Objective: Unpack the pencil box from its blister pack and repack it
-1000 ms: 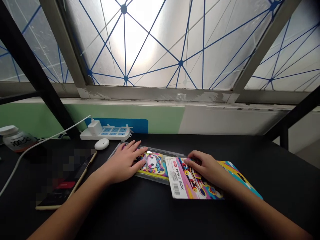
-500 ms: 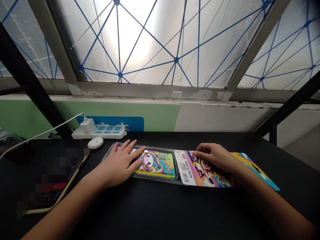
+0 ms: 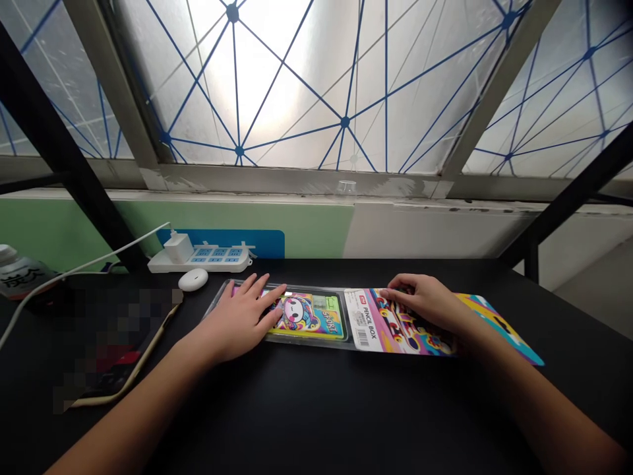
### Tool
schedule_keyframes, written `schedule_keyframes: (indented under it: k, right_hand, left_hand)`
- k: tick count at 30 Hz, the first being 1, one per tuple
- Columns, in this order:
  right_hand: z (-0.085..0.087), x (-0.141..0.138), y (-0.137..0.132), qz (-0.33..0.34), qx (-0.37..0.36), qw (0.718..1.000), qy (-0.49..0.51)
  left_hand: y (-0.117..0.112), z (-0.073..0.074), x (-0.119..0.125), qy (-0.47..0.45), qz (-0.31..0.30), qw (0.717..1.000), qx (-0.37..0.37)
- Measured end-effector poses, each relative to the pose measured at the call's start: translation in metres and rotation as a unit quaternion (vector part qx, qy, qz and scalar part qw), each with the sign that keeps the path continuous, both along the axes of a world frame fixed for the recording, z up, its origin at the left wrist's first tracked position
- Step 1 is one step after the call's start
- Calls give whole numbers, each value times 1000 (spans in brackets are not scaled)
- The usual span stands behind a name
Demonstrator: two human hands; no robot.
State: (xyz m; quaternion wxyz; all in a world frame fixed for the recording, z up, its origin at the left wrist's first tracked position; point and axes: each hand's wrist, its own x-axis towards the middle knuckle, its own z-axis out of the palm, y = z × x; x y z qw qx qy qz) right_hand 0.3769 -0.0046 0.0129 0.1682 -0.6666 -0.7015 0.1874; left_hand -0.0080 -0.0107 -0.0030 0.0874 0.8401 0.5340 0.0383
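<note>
A colourful pencil box (image 3: 311, 316) lies flat in a clear plastic tray (image 3: 352, 335) on the black table. My left hand (image 3: 247, 313) rests on its left part with the fingers spread, covering that end. Extending to the right of the tray is a printed card (image 3: 368, 323) marked "PENCIL BOX", with a barcode on its white strip. My right hand (image 3: 420, 300) is closed at the card's far edge, with the thumb on the printed face and the other fingers curled. Its wrist and forearm hide part of the card.
A white power strip (image 3: 200, 259) with a charger (image 3: 179, 248) stands against the wall, its cable running left. In front of it sits a small white rounded case (image 3: 192, 280). A bottle (image 3: 22, 274) and a partly blurred, pale-edged item (image 3: 143, 359) are at left.
The whole view has shifted slightly, bringing more of the bottle into sight at left. Both hands keep the same places on the pencil box and the card.
</note>
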Motion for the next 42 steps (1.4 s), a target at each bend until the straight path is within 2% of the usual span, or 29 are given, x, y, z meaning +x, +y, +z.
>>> schedule_keyframes:
  k: [3,6,9,12,15,18,20,22,23,28,32,35,40,42]
  right_hand:
    - [-9,-16,-3,5,12,1000,16]
    - [-18,-37,-8,26,16,999,26]
    - [-21,-51,-14,57,28,998,24]
    - [-21,-52,-16,72,38,997,10]
    - [-19,-46,-15,73,22,997,16]
    - [-14,-39,-14,94,8,995,34]
    - [-9,-34,-13,113,-4,993,37]
    - [-4,-29,-13,129,-24,991,34]
    - [-2,-27,-12,133,-37,990,34]
    - [-1,-27,-9,133,-58,988,43]
    - [3,-47,-6,165,-45,985,34]
    - [10,-81,-2,195,-42,980,-5]
    - [17,-159,8,251,-27,967,-27]
    - [19,-181,9,270,-19,962,-29]
  left_hand:
    - [-5,-1,9,-7,12,1000,6]
    - [-16,-1,23,-34,-1,999,10]
    - [-30,0,37,-100,-19,995,-5]
    - [-39,5,43,-208,-14,977,-39]
    - [-34,11,40,-365,20,929,-54]
    - [-17,14,26,-494,55,868,-11]
    - [-2,11,15,-553,86,829,20]
    - [10,5,6,-623,120,773,-2]
    - [14,1,4,-643,129,755,-16]
    - [14,-14,12,-688,132,711,-58]
    - [6,-12,20,-710,130,690,-53]
    - [3,-9,21,-716,121,686,-47]
    - [5,-10,19,-700,98,706,-37]
    - [6,-10,18,-687,95,720,-39]
